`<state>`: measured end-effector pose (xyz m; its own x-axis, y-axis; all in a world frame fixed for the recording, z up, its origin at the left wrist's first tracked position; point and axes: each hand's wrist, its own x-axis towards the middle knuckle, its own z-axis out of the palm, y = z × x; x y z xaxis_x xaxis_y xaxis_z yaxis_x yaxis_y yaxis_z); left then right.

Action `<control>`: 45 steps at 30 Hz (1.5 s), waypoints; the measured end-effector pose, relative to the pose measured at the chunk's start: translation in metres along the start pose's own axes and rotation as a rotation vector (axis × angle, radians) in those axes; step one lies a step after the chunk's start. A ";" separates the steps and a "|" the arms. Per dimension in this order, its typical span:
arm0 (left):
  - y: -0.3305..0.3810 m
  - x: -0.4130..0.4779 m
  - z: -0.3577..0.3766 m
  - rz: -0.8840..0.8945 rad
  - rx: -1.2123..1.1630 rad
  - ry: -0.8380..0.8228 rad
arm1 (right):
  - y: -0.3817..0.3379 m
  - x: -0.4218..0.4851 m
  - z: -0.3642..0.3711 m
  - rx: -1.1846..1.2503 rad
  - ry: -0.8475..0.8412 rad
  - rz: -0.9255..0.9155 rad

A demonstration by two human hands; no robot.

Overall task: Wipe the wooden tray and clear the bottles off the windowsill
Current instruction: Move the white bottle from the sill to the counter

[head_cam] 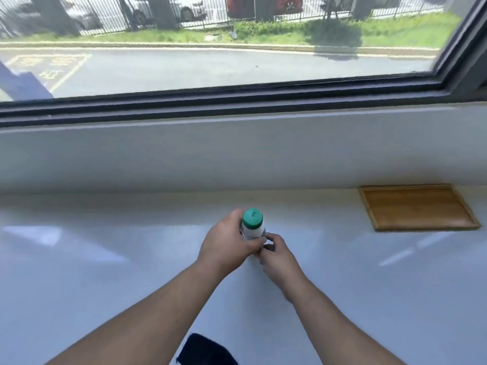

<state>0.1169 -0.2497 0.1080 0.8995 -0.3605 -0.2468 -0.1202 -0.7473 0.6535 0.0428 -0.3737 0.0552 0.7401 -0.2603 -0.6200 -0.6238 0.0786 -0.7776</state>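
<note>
A white bottle with a green cap (pixel 252 222) stands upright near the middle of the white windowsill (pixel 105 259). My left hand (pixel 228 245) is wrapped around its left side and body. My right hand (pixel 278 256) touches the bottle low on its right side, fingers curled against it. The lower part of the bottle is hidden behind both hands. A flat wooden tray (pixel 417 208) lies at the back right of the sill, against the wall, with nothing on it.
A dark cloth (pixel 208 350) lies at the sill's near edge, between my forearms. The white wall under the window frame (pixel 237 154) runs along the back of the sill. Outside the glass are a road, grass and a fence.
</note>
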 end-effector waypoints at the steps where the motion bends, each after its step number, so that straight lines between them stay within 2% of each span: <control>1: -0.016 -0.009 -0.017 -0.032 -0.018 0.030 | -0.004 -0.001 0.021 -0.018 -0.034 -0.010; 7: -0.142 -0.097 -0.128 -0.215 -0.120 0.230 | -0.015 -0.033 0.189 -0.123 -0.275 0.009; 14: -0.316 -0.255 -0.237 -0.448 -0.210 0.452 | 0.013 -0.120 0.422 -0.297 -0.567 0.058; 27: -0.568 -0.496 -0.381 -0.753 -0.258 0.679 | 0.097 -0.267 0.765 -0.509 -0.895 0.097; 33: -0.633 -0.558 -0.390 -0.862 -0.302 0.744 | 0.145 -0.301 0.843 -0.564 -0.947 0.137; 40: -0.656 -0.578 -0.385 -0.924 -0.500 0.718 | 0.164 -0.309 0.856 -0.586 -0.915 0.143; 42: -0.648 -0.580 -0.398 -0.895 -0.497 0.727 | 0.146 -0.308 0.846 -0.603 -0.904 0.081; 45: -0.621 -0.569 -0.434 -0.812 -0.315 0.756 | 0.095 -0.302 0.812 -0.704 -0.839 -0.177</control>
<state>-0.1379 0.6620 0.1527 0.6988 0.6687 -0.2542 0.6237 -0.3955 0.6742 -0.0362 0.4934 0.0839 0.6019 0.5411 -0.5873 -0.2990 -0.5292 -0.7941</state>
